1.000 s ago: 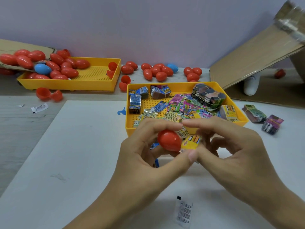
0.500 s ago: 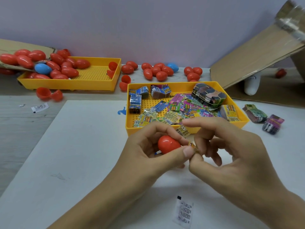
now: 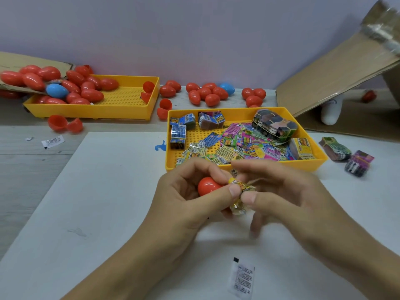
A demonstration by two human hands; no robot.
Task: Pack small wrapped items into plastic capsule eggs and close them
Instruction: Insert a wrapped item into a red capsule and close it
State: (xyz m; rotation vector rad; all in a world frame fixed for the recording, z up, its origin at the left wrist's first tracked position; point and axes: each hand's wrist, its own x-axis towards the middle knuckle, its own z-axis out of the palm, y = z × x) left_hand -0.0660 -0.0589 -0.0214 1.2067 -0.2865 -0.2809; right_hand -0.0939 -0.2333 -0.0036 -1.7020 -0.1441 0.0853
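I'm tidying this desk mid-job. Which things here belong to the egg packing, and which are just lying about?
In the job:
- red capsule egg, gripped by left hand
- yellow wrapped item, pinched by right hand
- tray of wrapped items
- tray of eggs

Lying about:
- white sachet
- paper label
- cardboard flap

The left hand (image 3: 186, 198) covers most of the red egg (image 3: 207, 186); whether it is a half or whole cannot be told. The wrapper (image 3: 242, 188) print between both thumbs is blurred.
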